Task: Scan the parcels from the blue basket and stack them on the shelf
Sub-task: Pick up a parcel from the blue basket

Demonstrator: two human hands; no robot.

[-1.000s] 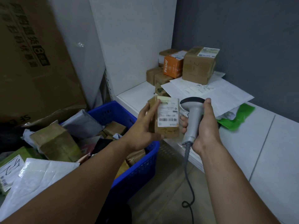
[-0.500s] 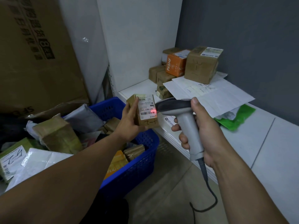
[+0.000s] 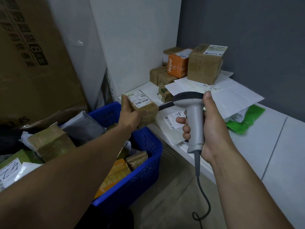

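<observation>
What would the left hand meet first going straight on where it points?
Left hand, brown cardboard parcel leading, likely meets the small brown taped box on the white shelf; depth unclear.

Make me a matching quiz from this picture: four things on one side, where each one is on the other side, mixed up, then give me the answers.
Things
1. scanner
2. small labelled parcel
3. orange box
4. green bag

Places
A. held in the left hand
B. at the back of the shelf
C. gripped in the right hand
D. on the shelf, partly under white papers

Pairs: 1-C, 2-A, 3-B, 4-D
</observation>
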